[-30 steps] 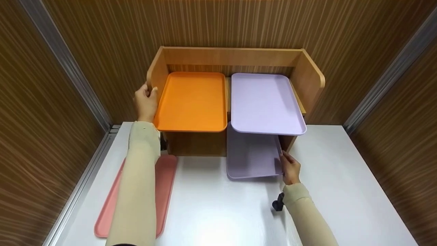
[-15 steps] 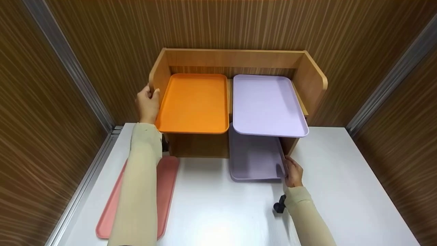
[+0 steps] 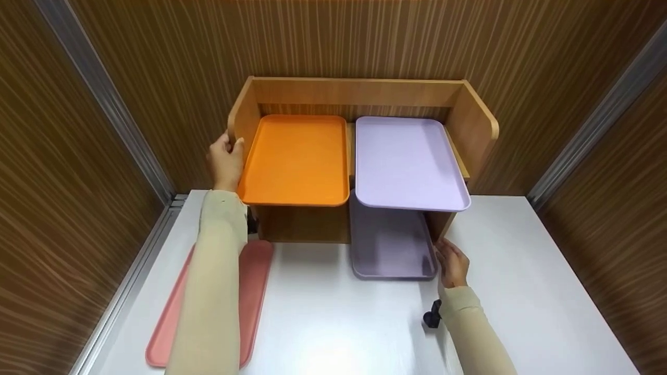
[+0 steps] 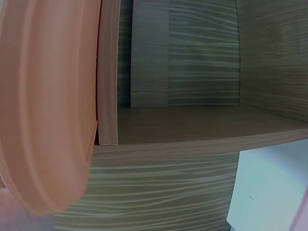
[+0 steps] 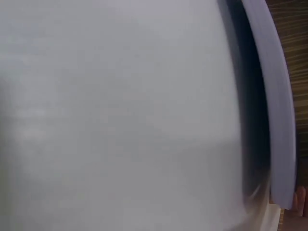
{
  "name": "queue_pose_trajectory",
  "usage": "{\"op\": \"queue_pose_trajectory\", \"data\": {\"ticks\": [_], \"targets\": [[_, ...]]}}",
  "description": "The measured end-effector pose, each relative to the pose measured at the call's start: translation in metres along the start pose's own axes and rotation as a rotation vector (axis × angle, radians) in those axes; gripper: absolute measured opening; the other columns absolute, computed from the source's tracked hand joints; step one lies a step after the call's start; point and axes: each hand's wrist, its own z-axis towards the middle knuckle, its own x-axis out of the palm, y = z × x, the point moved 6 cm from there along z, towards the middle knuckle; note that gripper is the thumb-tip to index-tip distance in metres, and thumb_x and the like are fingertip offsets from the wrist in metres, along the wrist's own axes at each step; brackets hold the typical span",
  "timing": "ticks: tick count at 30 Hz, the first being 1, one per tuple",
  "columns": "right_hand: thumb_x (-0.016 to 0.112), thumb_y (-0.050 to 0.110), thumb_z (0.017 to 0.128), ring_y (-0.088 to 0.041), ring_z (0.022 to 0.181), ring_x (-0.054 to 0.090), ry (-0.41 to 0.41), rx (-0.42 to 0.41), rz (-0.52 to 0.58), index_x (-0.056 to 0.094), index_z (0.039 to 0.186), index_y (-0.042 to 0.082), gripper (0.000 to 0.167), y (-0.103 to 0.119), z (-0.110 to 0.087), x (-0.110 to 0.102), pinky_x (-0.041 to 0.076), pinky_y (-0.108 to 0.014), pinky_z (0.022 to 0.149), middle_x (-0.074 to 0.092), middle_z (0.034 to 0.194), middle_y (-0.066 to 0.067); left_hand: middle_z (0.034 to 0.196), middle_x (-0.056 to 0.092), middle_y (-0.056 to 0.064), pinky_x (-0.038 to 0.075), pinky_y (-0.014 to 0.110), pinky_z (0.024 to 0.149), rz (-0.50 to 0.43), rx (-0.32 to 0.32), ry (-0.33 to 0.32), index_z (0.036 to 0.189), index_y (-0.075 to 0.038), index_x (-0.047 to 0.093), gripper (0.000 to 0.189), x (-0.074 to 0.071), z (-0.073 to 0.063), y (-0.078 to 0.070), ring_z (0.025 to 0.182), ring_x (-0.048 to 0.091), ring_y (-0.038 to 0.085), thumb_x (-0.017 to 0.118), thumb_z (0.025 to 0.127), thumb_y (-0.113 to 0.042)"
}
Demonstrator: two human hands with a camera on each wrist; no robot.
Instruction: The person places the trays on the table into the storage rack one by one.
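Observation:
In the head view, a small wooden shelf unit [image 3: 359, 88] holds an orange tray [image 3: 297, 161] at upper left and a light purple tray [image 3: 411, 161] at upper right. My left hand [image 3: 226, 161] grips the front edge of the unit's left side panel. Another purple tray [image 3: 393, 250] sits in the lower right compartment, its front part sticking out over the table. Beside its right edge is my right hand [image 3: 454, 264], fingers loosely extended near the right panel's lower end. The right wrist view shows that tray's rim [image 5: 279, 106] and a few fingertips [image 5: 301, 199].
A pink tray [image 3: 255, 297] lies on the white table [image 3: 333, 317] at left, partly under the left forearm. Wood-grain walls [image 3: 354, 36] enclose the back and both sides. The lower left compartment [image 3: 305, 224] shows bare wood.
My right hand has shifted slightly right and let go of the lower purple tray, whose raised right front corner has come down level. The left hand keeps its hold on the panel.

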Motion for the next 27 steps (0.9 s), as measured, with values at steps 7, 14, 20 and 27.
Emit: {"op": "queue_pose_trajectory", "data": {"ticks": [7,14,20,27], "targets": [[0.043,0.008,0.099,-0.011,0.095,0.064,0.035,-0.020,-0.049,0.042,0.132,-0.014,0.039,0.011,-0.002,-0.009,0.034,-0.041,0.105,0.071,0.086,0.008,0.117,0.064,0.014,0.045,0.029,0.089,-0.016,0.015,0.021,0.124,-0.003,0.061,0.032,0.006,0.000,-0.002,0.099,0.057,0.019,0.055,0.096,-0.016],[0.046,0.009,0.098,0.000,0.084,0.062,0.048,-0.092,-0.141,0.044,0.127,-0.015,0.038,0.041,-0.008,-0.008,0.045,-0.022,0.086,0.068,0.081,0.014,0.105,0.066,0.014,0.043,0.023,0.078,-0.014,0.039,0.020,0.114,0.001,0.064,0.026,0.003,-0.002,-0.002,0.085,0.054,0.017,0.056,0.095,-0.014],[0.049,0.009,0.097,-0.002,0.086,0.060,0.069,-0.127,-0.190,0.048,0.122,-0.011,0.032,0.087,-0.019,0.010,0.044,-0.028,0.091,0.066,0.083,0.013,0.110,0.066,0.015,0.044,0.021,0.081,-0.026,0.032,0.051,0.119,0.000,0.063,0.030,-0.004,-0.007,0.005,0.091,0.057,0.016,0.057,0.093,-0.014],[0.054,0.011,0.095,-0.008,0.091,0.059,0.036,-0.198,-0.128,0.054,0.116,-0.007,0.028,0.144,-0.018,0.031,0.038,-0.037,0.100,0.067,0.085,0.008,0.130,0.055,0.018,0.041,0.033,0.098,-0.046,0.040,0.155,0.133,-0.001,0.051,0.046,-0.023,-0.024,0.028,0.119,0.053,0.024,0.062,0.091,-0.014]]}}
